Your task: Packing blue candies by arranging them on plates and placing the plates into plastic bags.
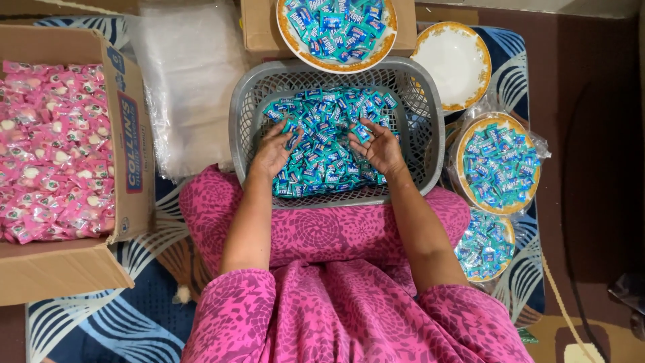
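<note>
Over our pink-patterned lap we rest the grey plastic basket (250, 114), both hands sunk in its teal-wrapped candies (322, 151), left hand (272, 153) with fingers spread flat, right hand (381, 148) with fingers curled loosely, apparently pinching one piece, handy to the candy-filled plates (462, 156).

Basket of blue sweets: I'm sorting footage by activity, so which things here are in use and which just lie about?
In use: left hand, right hand, blue sweets, grey basket.

Lying about: box of pink sweets, empty plate, filled plates, clear bags.
</note>
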